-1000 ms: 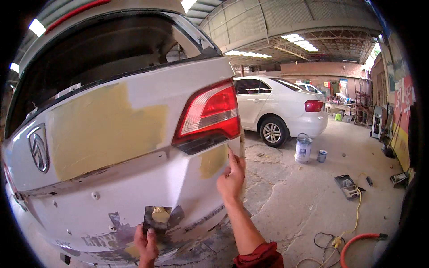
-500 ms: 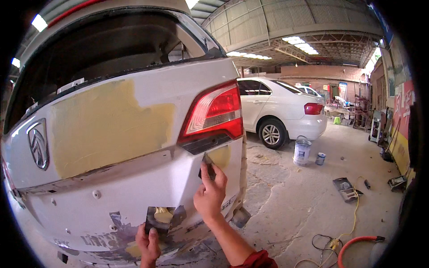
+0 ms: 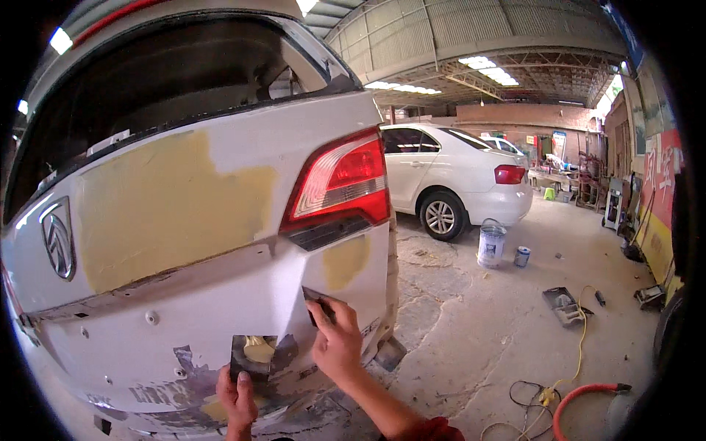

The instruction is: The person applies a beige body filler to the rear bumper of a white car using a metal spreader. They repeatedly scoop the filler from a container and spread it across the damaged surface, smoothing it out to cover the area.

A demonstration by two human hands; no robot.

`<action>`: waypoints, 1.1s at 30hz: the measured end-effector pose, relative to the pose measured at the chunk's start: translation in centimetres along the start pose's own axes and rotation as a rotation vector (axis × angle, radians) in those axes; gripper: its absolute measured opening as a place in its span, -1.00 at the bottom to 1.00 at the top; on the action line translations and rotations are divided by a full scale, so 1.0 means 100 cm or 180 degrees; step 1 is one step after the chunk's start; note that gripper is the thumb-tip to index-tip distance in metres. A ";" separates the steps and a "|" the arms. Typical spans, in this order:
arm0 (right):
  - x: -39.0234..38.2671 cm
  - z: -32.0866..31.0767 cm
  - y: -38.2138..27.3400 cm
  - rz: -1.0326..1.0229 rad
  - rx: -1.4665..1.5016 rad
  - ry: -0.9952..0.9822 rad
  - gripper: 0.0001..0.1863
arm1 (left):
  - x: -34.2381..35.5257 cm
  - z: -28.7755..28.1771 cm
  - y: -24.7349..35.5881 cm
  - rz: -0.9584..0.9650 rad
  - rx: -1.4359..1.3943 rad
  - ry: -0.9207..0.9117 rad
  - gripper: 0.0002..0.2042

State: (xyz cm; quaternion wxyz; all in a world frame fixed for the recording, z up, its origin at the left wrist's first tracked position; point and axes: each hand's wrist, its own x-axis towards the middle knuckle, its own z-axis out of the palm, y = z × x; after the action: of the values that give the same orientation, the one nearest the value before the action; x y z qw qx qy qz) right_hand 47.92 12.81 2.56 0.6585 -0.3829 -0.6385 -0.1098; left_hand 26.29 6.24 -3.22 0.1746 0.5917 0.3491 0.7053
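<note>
My left hand grips a dark square plate with a lump of pale yellow putty on it. Pinched in my right hand is a dark flat putty spreader, held close to the white rear panel of a vehicle; whether its edge touches cannot be made out. Just above the spreader, under the red and clear tail light, lies a small yellow putty patch. A much larger putty patch covers the panel further left, beside a chrome emblem.
A white car is parked behind. On the concrete floor stand a bucket and a small can. An open tool case, a yellow cable and an orange-red hose lie at the right.
My right hand with the spreader has moved down and slightly left, off the small patch, which now shows more fully. The left hand holds the plate much as before. The view has shifted slightly.
</note>
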 end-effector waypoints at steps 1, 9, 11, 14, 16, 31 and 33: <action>-0.004 -0.008 0.004 0.0030 0.0079 -0.0138 -0.31 | 0.000 -0.001 -0.001 -0.0045 0.0008 0.0054 -0.81; 0.054 -0.043 0.011 -0.0462 -0.0626 0.0241 -0.34 | 0.001 0.000 -0.010 -0.0002 -0.0029 0.0053 -0.81; 0.056 -0.036 0.005 -0.0555 -0.0790 0.0189 -0.34 | 0.001 -0.002 -0.013 0.0009 0.0054 0.0040 -0.81; 0.061 -0.032 0.003 -0.0454 -0.0875 0.0140 -0.35 | 0.000 -0.005 -0.013 -0.0040 0.0142 -0.0030 -0.81; 0.066 -0.032 0.008 -0.0280 -0.1009 0.0191 -0.37 | 0.000 -0.002 -0.007 -0.0153 -0.0151 -0.0011 -0.80; -0.017 -0.062 0.073 0.1766 0.1712 0.1424 -0.59 | 0.003 -0.001 0.006 -0.0196 0.0111 0.0006 -0.79; -0.046 -0.066 0.069 0.2682 0.2541 0.1580 -0.61 | 0.002 -0.010 -0.011 -0.0211 0.0224 0.0040 -0.82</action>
State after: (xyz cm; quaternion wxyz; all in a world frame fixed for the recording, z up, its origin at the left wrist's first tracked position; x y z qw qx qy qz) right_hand 56.50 11.68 -3.52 0.8660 -0.2894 -0.2528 0.3201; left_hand 25.15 6.83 -3.91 0.1748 0.5812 0.3942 0.6901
